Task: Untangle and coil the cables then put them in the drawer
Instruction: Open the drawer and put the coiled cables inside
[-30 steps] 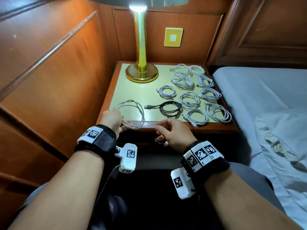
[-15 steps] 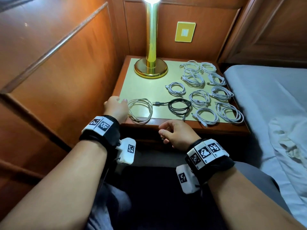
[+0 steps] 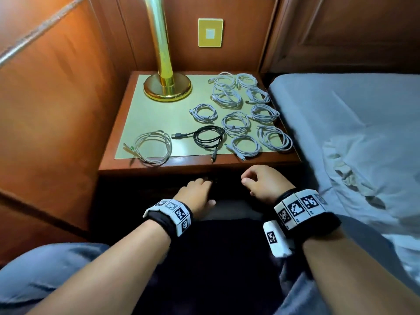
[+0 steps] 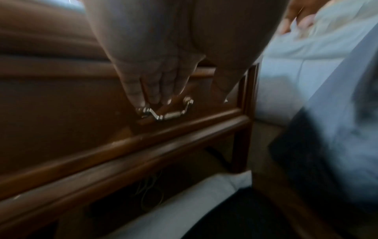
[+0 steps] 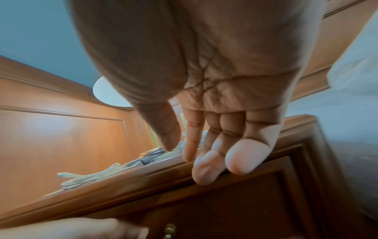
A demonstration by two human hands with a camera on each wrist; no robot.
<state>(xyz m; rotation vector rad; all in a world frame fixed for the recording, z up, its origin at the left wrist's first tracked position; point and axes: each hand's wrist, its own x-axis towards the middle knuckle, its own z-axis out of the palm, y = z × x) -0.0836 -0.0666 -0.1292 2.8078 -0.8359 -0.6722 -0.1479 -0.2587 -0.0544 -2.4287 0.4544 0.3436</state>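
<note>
Several coiled white cables (image 3: 245, 114) and one black cable (image 3: 208, 137) lie on the nightstand top (image 3: 145, 114). A looser white coil (image 3: 153, 146) sits alone at its front left. Below the top's front edge, my left hand (image 3: 204, 189) reaches down to the drawer front (image 4: 61, 105). Its straight fingertips (image 4: 155, 98) touch the metal drawer handle (image 4: 165, 113), with the thumb held apart. The drawer looks closed. My right hand (image 3: 252, 183) hovers in front of the nightstand edge, loosely curled and holding nothing (image 5: 204, 145).
A brass lamp (image 3: 167, 87) stands at the back left of the nightstand. Wood panelling (image 3: 56, 98) closes the left side; a bed (image 3: 352, 121) runs along the right. Under the drawer an open shelf holds thin wires (image 4: 151, 190). My lap is directly below.
My left hand has let go of the loose white coil, which now lies on the nightstand, and has dropped to the drawer handle. The right hand has stayed near the front edge.
</note>
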